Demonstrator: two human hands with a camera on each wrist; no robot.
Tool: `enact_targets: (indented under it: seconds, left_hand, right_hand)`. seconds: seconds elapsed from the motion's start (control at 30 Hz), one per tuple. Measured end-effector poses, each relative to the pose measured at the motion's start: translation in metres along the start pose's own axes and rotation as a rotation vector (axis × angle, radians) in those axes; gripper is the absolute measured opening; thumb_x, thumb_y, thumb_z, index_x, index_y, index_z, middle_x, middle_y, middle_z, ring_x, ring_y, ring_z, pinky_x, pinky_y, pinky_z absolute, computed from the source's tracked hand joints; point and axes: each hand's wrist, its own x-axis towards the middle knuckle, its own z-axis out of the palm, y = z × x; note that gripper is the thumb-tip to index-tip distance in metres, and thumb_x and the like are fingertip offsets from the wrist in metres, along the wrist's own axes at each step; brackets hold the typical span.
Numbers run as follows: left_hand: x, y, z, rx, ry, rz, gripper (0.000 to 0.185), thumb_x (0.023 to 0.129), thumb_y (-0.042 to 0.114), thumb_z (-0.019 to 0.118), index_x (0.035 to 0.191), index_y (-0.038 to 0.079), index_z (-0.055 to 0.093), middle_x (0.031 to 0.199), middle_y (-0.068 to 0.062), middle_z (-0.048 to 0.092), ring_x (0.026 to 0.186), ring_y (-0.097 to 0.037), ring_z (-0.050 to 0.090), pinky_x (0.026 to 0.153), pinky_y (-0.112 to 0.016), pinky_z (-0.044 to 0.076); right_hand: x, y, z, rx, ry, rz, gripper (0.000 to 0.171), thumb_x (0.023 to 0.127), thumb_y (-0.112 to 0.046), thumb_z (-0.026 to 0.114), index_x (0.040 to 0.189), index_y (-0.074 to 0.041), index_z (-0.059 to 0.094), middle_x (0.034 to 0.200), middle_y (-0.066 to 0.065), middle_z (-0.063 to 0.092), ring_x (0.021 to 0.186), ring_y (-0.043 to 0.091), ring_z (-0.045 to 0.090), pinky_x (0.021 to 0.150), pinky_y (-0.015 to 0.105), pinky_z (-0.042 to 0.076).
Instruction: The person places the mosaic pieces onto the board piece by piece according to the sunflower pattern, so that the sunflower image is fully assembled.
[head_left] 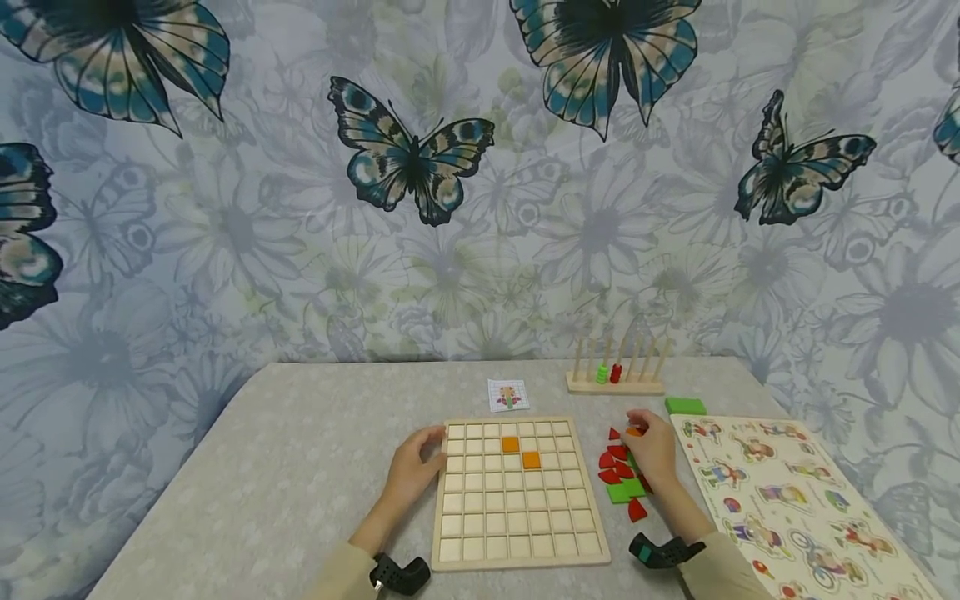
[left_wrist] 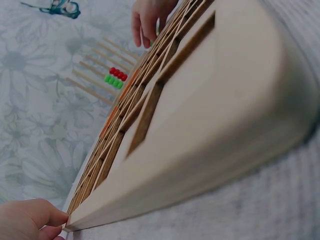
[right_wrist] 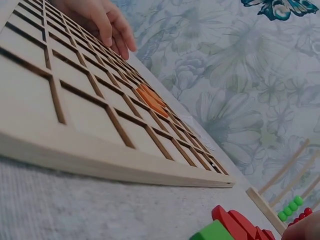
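A wooden grid board [head_left: 521, 525] lies flat, with two orange square tiles [head_left: 531, 460] in its upper cells. My left hand [head_left: 412, 467] rests at the board's left edge, thumb and fingertips touching the rim; in the left wrist view its fingers [left_wrist: 42, 212] meet the frame's corner. Right of the board, my right hand [head_left: 651, 450] pinches an orange piece [head_left: 633, 432] above a small pile. That pile has several red pieces [head_left: 607, 460] and green pieces [head_left: 626, 492], some partly hidden under the hand. Only a bit of the right hand [right_wrist: 305, 229] shows in the right wrist view.
A small picture card [head_left: 508, 395] lies behind the board. Behind the pile stands a wooden peg rack [head_left: 617, 387] with green and red beads. A green block [head_left: 685, 406] sits by a large illustrated puzzle board [head_left: 780, 471] at the right. A patterned wall [head_left: 450, 283] borders the table.
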Motion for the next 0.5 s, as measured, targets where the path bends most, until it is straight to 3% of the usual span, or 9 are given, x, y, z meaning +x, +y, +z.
enact_targets:
  seconds: [0.13, 0.37, 0.5]
  left_hand:
    - [-0.0019, -0.0006, -0.0007, -0.001, 0.017, 0.010, 0.037, 0.085, 0.005, 0.064, 0.122, 0.002, 0.061, 0.117, -0.012, 0.065, 0.115, -0.030, 0.058, 0.101, -0.048, 0.045]
    - [-0.0030, -0.0017, 0.0024, 0.008, 0.030, 0.018, 0.037, 0.084, 0.003, 0.065, 0.120, 0.002, 0.062, 0.116, -0.011, 0.066, 0.112, -0.029, 0.059, 0.100, -0.048, 0.046]
    - [-0.0030, -0.0015, 0.0025, 0.009, 0.036, 0.019, 0.036, 0.083, 0.003, 0.065, 0.119, 0.002, 0.063, 0.115, -0.010, 0.067, 0.111, -0.028, 0.059, 0.100, -0.047, 0.046]
  right_hand:
    - [-0.0007, 0.0001, 0.0016, 0.005, -0.018, 0.014, 0.033, 0.078, 0.006, 0.063, 0.110, 0.012, 0.062, 0.100, 0.028, 0.066, 0.093, 0.036, 0.062, 0.085, 0.046, 0.053]
    - [-0.0022, 0.0031, 0.0041, -0.029, 0.002, 0.016, 0.035, 0.078, 0.005, 0.063, 0.113, 0.010, 0.063, 0.097, 0.024, 0.068, 0.090, 0.033, 0.062, 0.083, 0.040, 0.052]
    - [-0.0029, 0.0021, 0.0054, -0.038, -0.026, -0.015, 0.036, 0.078, 0.005, 0.064, 0.113, 0.011, 0.063, 0.098, 0.025, 0.069, 0.093, 0.035, 0.063, 0.086, 0.046, 0.052]
